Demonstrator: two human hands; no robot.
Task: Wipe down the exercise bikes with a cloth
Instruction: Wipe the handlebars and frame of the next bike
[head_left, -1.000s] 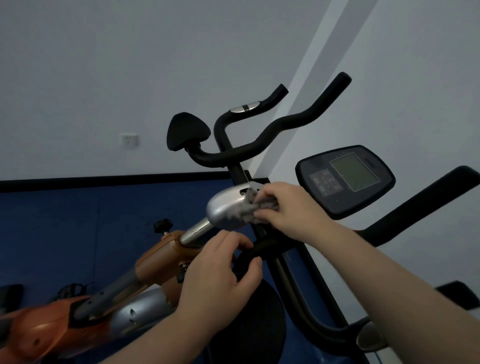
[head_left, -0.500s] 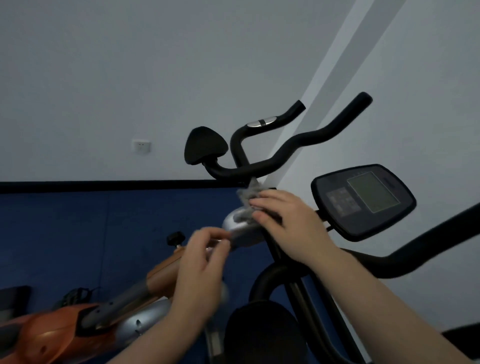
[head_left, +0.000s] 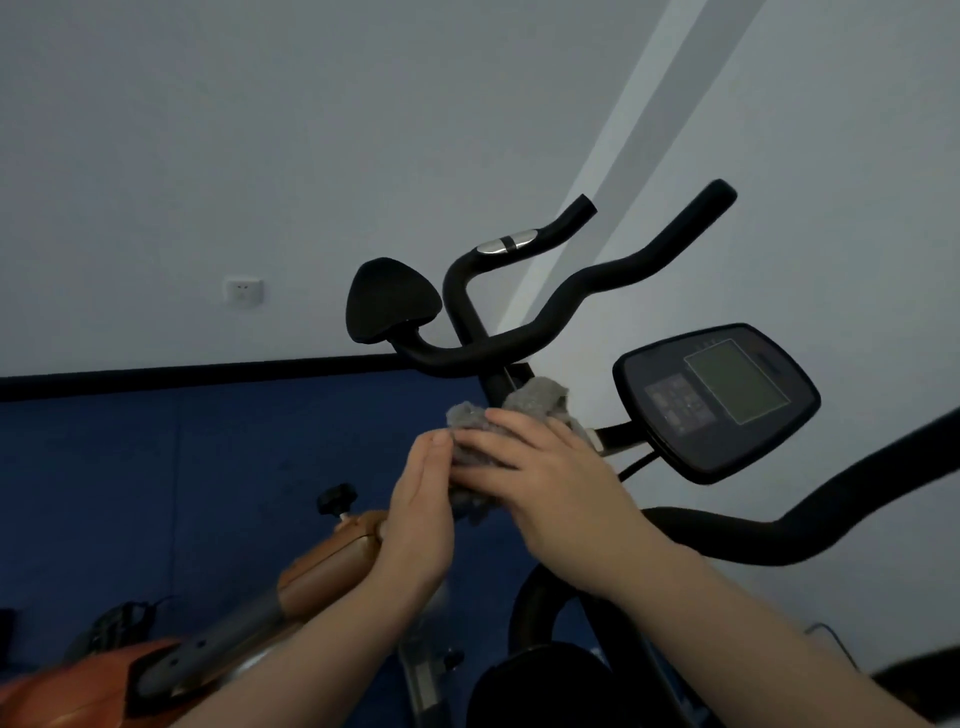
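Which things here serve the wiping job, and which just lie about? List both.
In use: grey cloth, left hand, right hand, orange bike, black handlebars, console.
Lying about: wall socket, cable on the floor.

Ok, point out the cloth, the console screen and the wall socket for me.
grey cloth (head_left: 535, 397): head view, bunched top above the fingers.
console screen (head_left: 736, 382): head view, middle of the display.
wall socket (head_left: 243, 292): head view, centre of the white plate.

We see a grey fuzzy cloth (head_left: 535, 402) at centre — black handlebars (head_left: 587, 291) at 12 o'clock, black console (head_left: 717, 400) with grey-green screen at 3, orange-and-silver bike frame (head_left: 322, 566) at 8 — dark blue wall panel (head_left: 156, 467) behind, white outlet (head_left: 243, 292) at 10.
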